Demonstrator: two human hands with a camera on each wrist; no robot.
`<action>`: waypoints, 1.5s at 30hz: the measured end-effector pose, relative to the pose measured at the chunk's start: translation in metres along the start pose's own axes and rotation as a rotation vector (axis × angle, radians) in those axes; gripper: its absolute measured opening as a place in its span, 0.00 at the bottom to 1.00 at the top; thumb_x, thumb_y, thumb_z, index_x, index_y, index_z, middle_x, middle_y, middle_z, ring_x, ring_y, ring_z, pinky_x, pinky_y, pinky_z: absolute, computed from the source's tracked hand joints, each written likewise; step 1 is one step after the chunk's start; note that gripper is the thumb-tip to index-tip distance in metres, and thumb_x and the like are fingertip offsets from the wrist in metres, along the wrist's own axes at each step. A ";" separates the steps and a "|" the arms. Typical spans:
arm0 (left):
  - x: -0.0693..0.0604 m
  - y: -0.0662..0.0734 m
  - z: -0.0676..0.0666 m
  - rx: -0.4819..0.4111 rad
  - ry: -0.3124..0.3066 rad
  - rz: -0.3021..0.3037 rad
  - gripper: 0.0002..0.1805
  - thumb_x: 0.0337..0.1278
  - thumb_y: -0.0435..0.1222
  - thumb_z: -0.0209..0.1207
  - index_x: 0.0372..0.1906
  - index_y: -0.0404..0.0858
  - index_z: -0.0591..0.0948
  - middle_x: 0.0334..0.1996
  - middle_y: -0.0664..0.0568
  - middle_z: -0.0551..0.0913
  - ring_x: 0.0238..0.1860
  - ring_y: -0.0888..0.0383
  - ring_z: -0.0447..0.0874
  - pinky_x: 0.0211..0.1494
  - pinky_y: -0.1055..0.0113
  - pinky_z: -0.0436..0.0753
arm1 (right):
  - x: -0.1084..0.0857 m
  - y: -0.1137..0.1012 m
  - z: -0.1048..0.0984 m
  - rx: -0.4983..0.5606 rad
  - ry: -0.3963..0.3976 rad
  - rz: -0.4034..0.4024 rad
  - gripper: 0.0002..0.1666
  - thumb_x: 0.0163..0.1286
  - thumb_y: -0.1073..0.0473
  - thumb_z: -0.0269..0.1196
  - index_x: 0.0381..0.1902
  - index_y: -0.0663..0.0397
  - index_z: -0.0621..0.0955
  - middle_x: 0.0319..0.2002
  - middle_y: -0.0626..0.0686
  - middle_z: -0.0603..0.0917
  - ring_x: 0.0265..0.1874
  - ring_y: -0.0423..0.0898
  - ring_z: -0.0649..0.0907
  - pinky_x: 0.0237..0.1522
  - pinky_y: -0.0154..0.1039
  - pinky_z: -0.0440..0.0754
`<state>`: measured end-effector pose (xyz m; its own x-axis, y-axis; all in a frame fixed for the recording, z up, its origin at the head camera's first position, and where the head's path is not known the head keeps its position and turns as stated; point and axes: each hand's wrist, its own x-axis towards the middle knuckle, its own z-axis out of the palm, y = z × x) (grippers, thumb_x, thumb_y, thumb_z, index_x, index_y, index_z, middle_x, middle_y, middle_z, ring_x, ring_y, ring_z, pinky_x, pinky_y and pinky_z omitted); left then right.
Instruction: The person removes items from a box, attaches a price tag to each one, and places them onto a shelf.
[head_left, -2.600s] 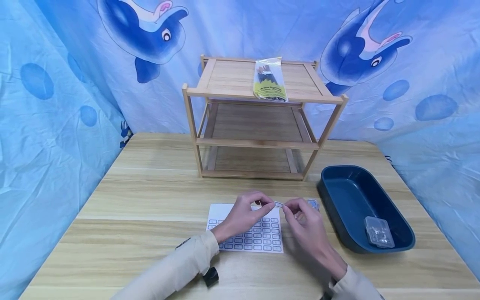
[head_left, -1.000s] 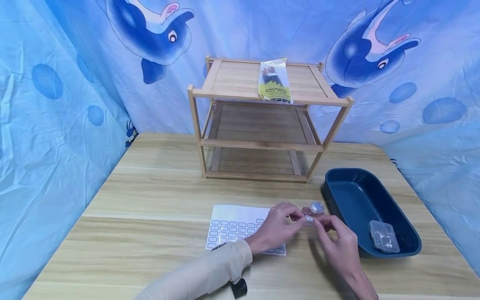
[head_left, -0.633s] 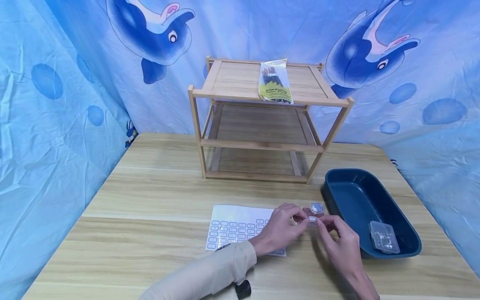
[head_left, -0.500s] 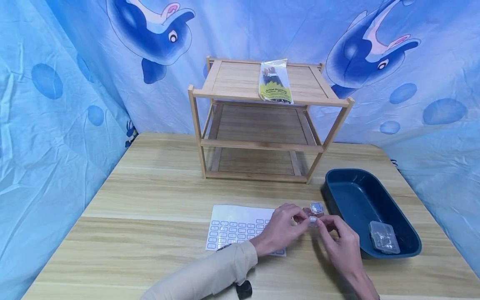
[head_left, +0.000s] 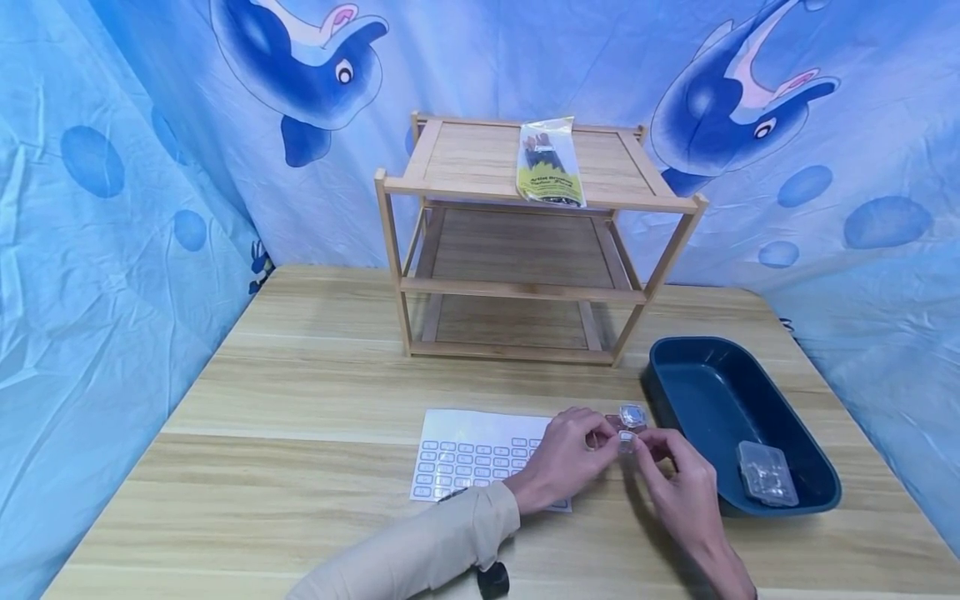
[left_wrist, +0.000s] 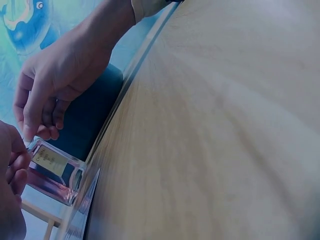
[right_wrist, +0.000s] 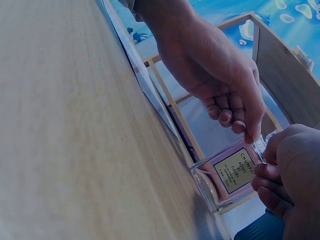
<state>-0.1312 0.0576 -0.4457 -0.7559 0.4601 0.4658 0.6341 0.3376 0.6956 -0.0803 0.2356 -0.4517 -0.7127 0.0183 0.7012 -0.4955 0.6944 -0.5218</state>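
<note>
In the head view my left hand [head_left: 567, 454] and my right hand [head_left: 678, 483] meet over the table, each pinching one end of a small white sticker label [head_left: 626, 437]. Just beyond the label stands a pink glass perfume bottle [right_wrist: 233, 172] with a clear cap [head_left: 632, 415]; its printed front shows in the right wrist view. There, the fingertips of both hands are at the bottle's upper end, by the cap. Whether the label touches the glass I cannot tell. Partly under my left forearm lies a white sheet [head_left: 468, 425] of numbered sticker labels.
A dark blue basin [head_left: 720, 392] stands to the right, a clear plastic box [head_left: 768, 473] inside it. Behind is a wooden rack [head_left: 517, 287] with a bag of artist brushes [head_left: 551, 167] on its top shelf. Blue curtains hang around the table [head_left: 247, 400].
Both hands have moved right with the label, from above the sheet to the perfume bottle. Over the last second they have shifted only slightly, the label drawing close to the bottle.
</note>
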 end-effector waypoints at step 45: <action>0.007 0.012 0.008 0.398 0.061 0.119 0.07 0.57 0.38 0.70 0.28 0.45 0.84 0.24 0.63 0.80 0.26 0.72 0.71 0.41 0.78 0.74 | -0.001 0.001 0.006 -0.090 0.020 0.016 0.14 0.56 0.79 0.73 0.37 0.63 0.83 0.31 0.53 0.85 0.29 0.42 0.80 0.39 0.20 0.75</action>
<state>-0.1280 0.0716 -0.4383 -0.6739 0.4702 0.5699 0.7223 0.5814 0.3745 -0.0830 0.2316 -0.4556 -0.7094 0.0438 0.7035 -0.4372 0.7556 -0.4878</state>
